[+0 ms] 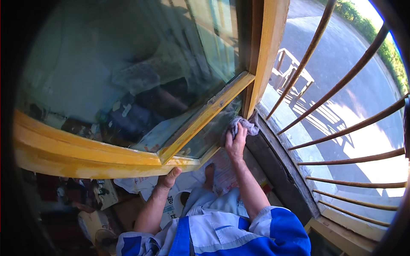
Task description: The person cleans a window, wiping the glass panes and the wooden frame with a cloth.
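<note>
right of centre, the right hand, grip closed, bunches a cloth by the yellow post; below centre, the left hand meets the sash, probably steadying it, its grip too hidden to judge.

Thin curved bars stand on the right side. Beyond them is a paved yard, half in shade and half in very strong sunlight. There, wooden furniture stands near striped shadows. Greenery grows behind. Indoors is darker, with papers spread low down.
</note>
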Motion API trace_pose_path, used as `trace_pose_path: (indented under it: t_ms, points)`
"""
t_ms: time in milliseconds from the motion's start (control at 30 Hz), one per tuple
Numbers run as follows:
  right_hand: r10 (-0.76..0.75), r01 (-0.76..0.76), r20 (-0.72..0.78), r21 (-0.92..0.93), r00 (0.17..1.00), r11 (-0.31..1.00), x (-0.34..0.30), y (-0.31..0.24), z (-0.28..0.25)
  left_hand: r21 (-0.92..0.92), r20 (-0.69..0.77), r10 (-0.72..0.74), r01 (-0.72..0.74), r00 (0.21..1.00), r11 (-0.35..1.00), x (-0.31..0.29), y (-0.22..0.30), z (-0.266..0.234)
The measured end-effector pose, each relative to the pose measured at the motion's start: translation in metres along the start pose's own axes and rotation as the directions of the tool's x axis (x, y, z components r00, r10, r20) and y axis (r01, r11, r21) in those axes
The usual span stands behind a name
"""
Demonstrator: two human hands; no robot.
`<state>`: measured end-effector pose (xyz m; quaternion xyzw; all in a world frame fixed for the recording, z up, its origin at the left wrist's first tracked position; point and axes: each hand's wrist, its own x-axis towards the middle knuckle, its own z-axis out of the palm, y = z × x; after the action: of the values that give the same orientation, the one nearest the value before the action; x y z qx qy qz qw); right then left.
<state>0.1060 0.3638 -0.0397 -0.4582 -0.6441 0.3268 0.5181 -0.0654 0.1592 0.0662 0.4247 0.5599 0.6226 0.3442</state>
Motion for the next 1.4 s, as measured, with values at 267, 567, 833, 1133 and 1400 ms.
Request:
trace_pose_path:
  t_ms: [267, 567, 833, 1133, 1400]
  points:
    - [0.115, -0.130, 0.179, 0.074, 0.977, 0.989, -0.061, -0.038, 0.006, -0.047, 0.012, 0.001, 0.000, 1.000, 0.999, 0.001, 0.001, 0.004]
    - [-0.163, 0.097, 0.517, 0.151, 0.840, 0.984, -0.105, -0.054, -0.006, 0.033, -0.012, -0.039, 0.039, 0.999, 0.999, -0.009, -0.016, -0.014]
    - [-0.070, 0.064, 0.259, 0.029, 0.963, 0.998, -0.035, -0.015, -0.017, -0.010, 0.007, 0.002, -0.002, 1.000, 1.000, -0.002, -0.011, -0.002]
    - [0.600, -0.552, 0.095, 0.525, 0.794, 0.647, -0.005, 0.022, 0.008, -0.019, -0.057, 0.022, -0.024, 0.998, 1.000, 0.003, 0.009, 0.011]
    - [0.272, -0.461, 0.433, 0.425, 0.859, 0.779, -0.088, -0.102, -0.010, -0.020, 0.040, -0.029, 0.030, 0.999, 0.999, 0.003, 0.000, -0.005]
